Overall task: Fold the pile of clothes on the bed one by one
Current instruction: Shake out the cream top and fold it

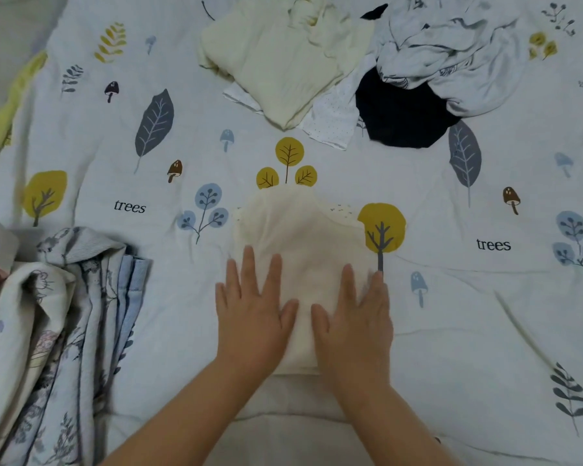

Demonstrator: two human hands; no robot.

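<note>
A cream garment point(303, 237) lies folded into a compact shape on the bed in front of me. My left hand point(251, 311) rests flat on its near left part, fingers spread. My right hand point(355, 317) lies flat on its near right part, fingers apart too. Neither hand grips the cloth. At the back, a loose pile holds a cream garment point(276, 62), a white dotted piece point(334, 119), a black garment point(401, 112) and a crumpled pale grey garment point(451, 52).
The bed cover point(148, 297) is white with printed trees, leaves and mushrooms. A stack of patterned blue-and-white cloth point(64, 331) sits at the near left. A yellow-green strip point(7, 112) runs along the far left edge.
</note>
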